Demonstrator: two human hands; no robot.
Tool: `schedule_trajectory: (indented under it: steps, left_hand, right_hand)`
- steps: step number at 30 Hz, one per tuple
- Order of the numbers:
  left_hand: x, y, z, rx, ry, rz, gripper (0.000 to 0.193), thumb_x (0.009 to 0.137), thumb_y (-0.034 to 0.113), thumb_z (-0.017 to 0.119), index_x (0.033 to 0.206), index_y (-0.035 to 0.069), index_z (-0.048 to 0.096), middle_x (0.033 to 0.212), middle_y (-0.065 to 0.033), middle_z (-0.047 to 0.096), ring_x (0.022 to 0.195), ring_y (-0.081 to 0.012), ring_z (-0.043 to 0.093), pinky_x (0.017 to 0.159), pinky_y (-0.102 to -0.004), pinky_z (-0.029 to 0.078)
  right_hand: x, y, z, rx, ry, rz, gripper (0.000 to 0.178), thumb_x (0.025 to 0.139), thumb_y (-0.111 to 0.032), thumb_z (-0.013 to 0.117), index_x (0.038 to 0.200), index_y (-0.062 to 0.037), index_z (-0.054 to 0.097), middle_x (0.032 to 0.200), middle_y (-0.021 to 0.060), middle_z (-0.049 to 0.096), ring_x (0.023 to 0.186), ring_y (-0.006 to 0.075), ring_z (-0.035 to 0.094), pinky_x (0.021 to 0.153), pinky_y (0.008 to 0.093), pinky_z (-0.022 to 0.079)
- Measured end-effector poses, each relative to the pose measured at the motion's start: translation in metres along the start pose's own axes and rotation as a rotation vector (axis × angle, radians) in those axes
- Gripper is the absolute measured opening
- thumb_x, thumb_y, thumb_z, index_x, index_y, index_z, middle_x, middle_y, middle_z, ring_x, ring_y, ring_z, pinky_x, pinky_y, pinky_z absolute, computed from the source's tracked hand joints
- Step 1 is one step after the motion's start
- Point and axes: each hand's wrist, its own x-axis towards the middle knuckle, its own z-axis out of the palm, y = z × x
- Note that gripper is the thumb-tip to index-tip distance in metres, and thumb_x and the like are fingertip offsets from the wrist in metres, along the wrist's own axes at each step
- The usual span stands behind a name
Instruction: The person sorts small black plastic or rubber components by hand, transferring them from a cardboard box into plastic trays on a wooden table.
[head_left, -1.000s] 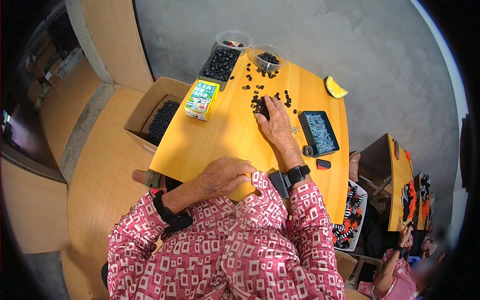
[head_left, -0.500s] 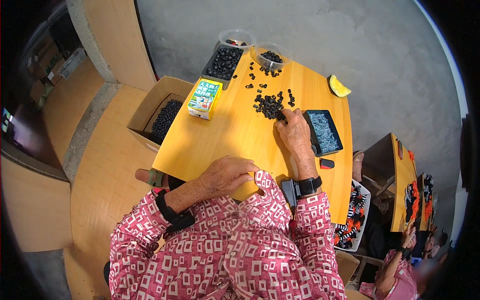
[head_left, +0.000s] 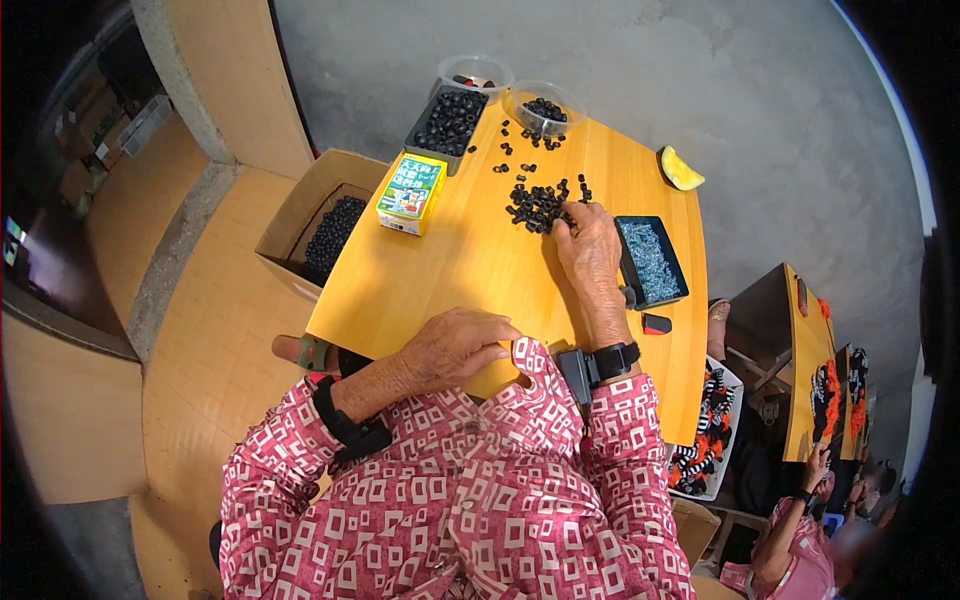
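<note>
A loose pile of small black bead-like pieces (head_left: pixel 538 208) lies on the yellow table (head_left: pixel 440 280). At its right side, my right hand (head_left: pixel 590 245) reaches in with fingers bent and thumb drawn toward them; the tips touch the pile, and what they grip is hidden. Close to my body, over the table's near edge, my left hand (head_left: pixel 458 345) is closed with thumb and fingers pressed together. Whatever that pinch holds cannot be made out. Just right of my right hand stands a black tray (head_left: pixel 684 278) of tiny blue-grey beads (head_left: pixel 652 262).
A dark tray (head_left: pixel 412 138) of black beads, two clear tubs (head_left: pixel 578 112), and a yellow-green box (head_left: pixel 411 193) stand farther back. A yellow melon wedge (head_left: pixel 681 170) lies at the far right, a red-and-black piece (head_left: pixel 657 324) nearer. A cardboard box (head_left: pixel 290 215) sits left; another person (head_left: pixel 800 540) works lower right.
My right hand has shifted slightly away from me, farther over the right side of the black pile. The left hand stays in its place, still pinched.
</note>
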Motion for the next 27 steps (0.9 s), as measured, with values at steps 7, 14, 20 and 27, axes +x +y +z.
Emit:
schedule_trajectory:
  steps: [7, 14, 20, 27]
  left_hand:
    - [0.000, -0.002, 0.001, 0.003, -0.002, 0.005, 0.020, 0.092, 0.016, 0.060, 0.109, 0.005, 0.061, 0.107, -0.0140, 0.067, 0.101, -0.0343, 0.063, 0.088, -0.0437, 0.050]
    - [-0.002, -0.002, 0.002, 0.012, -0.001, -0.003, 0.021, 0.093, 0.017, 0.060, 0.110, 0.006, 0.061, 0.108, -0.0136, 0.067, 0.103, -0.0342, 0.063, 0.089, -0.0440, 0.049]
    - [0.000, -0.002, 0.002, -0.009, -0.011, 0.008, 0.021, 0.093, 0.017, 0.060, 0.110, 0.006, 0.061, 0.109, -0.0138, 0.067, 0.103, -0.0346, 0.063, 0.089, -0.0442, 0.049]
    - [-0.001, -0.004, 0.002, 0.011, -0.006, -0.002, 0.019, 0.093, 0.017, 0.060, 0.109, 0.006, 0.061, 0.108, -0.0140, 0.067, 0.102, -0.0343, 0.063, 0.089, -0.0437, 0.049]
  right_hand:
    - [-0.005, 0.006, 0.008, 0.033, -0.105, 0.064, 0.025, 0.080, -0.009, 0.070, 0.102, 0.0001, 0.070, 0.097, 0.0194, 0.064, 0.095, 0.0373, 0.063, 0.082, 0.0443, 0.052]
    - [0.001, -0.003, 0.009, 0.107, -0.142, 0.045, 0.027, 0.081, -0.010, 0.070, 0.106, -0.0004, 0.069, 0.100, 0.0178, 0.065, 0.095, 0.0360, 0.063, 0.084, 0.0431, 0.051]
    - [0.010, -0.019, 0.014, 0.080, -0.125, -0.019, 0.023, 0.081, -0.009, 0.069, 0.103, -0.0012, 0.070, 0.099, 0.0178, 0.063, 0.096, 0.0355, 0.062, 0.084, 0.0444, 0.051]
    - [0.011, -0.028, 0.021, 0.056, -0.206, -0.071, 0.019, 0.082, -0.009, 0.068, 0.099, -0.0019, 0.071, 0.099, 0.0166, 0.062, 0.097, 0.0337, 0.061, 0.083, 0.0437, 0.052]
